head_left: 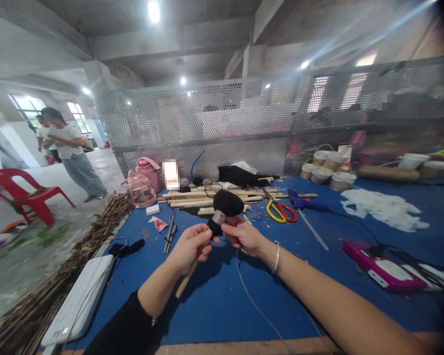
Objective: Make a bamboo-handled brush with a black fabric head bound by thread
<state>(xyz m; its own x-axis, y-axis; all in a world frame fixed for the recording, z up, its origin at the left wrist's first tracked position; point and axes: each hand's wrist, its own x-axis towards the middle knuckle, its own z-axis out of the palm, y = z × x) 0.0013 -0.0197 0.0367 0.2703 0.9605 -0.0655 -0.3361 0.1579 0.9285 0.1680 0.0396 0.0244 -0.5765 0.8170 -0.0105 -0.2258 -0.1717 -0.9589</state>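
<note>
Both my hands meet above the middle of the table on a wooden stick (187, 281) with a rounded black head (228, 204). A grey band (218, 217) circles the neck under the head, with black fabric (214, 227) just below it. My left hand (193, 246) is closed around the stick and that fabric; the stick's bare end sticks out beneath. My right hand (243, 234) pinches at the neck from the right, its fingertips partly hidden. A thin cord (249, 296) hangs below my right hand to the table's front edge.
Scissors (281, 211), a blue glue gun (305, 203) and wooden sticks (181, 202) lie beyond my hands. A white power bank (79, 301) is left, a magenta box (388, 268) with cables right. Wrapped pots (333, 165) stand behind. A person (68, 143) stands far left.
</note>
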